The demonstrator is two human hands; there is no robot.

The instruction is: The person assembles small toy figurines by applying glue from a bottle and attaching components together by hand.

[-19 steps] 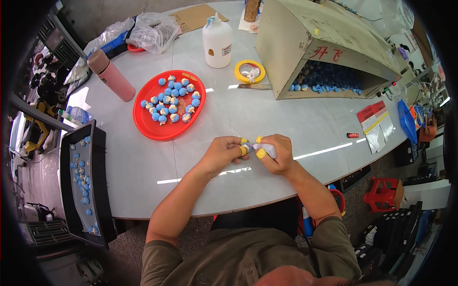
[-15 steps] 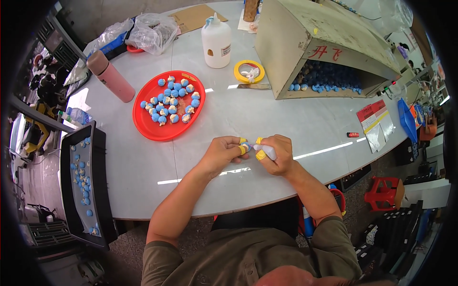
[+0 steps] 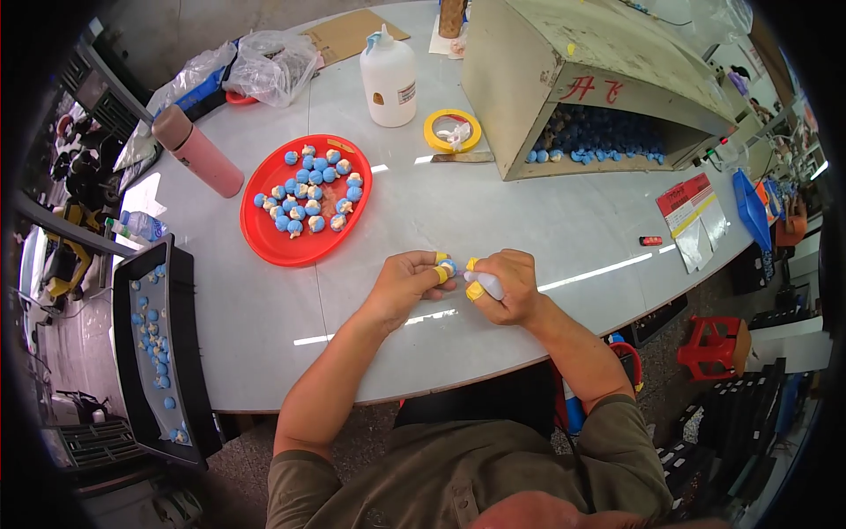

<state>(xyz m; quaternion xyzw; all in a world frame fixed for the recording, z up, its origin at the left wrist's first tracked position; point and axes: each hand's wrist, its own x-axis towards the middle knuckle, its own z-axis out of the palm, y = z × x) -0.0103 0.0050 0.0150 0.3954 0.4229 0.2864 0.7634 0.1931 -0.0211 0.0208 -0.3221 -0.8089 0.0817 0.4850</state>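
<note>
Two bare forearms [image 3: 333,375] slant inward over the near edge of the worktop [image 3: 458,357], so the hands face each other across a narrow gap. The left hand [image 3: 397,289] has its grip closed in a pinch, thumb and forefinger on a small blue-and-cream ball [image 3: 449,267]. The right hand [image 3: 514,286] has its grip wrapped around a pale squeeze bottle [image 3: 490,286], its nozzle aimed leftward at the ball; whether the two touch is too small to tell. Yellow wraps [image 3: 476,290] cover fingertips on both hands.

The pinch looks like the weak spot: the ball is round and held by little more than the tips, so an off-centre push from the nozzle could turn it or pop it loose. Too hard a squeeze could let out too much of whatever the bottle holds, and with the wraps so close, a smear might make the ball cling to them.

Farther off, to the left, a red plate [image 3: 295,257] carries similar balls [image 3: 313,207]; a wide swing of the left forearm could jog its rim and set them rolling. Beyond it, a tall white bottle [image 3: 388,86] stands upright near a yellow ring [image 3: 429,132], and a careless long reach could tip it.
</note>
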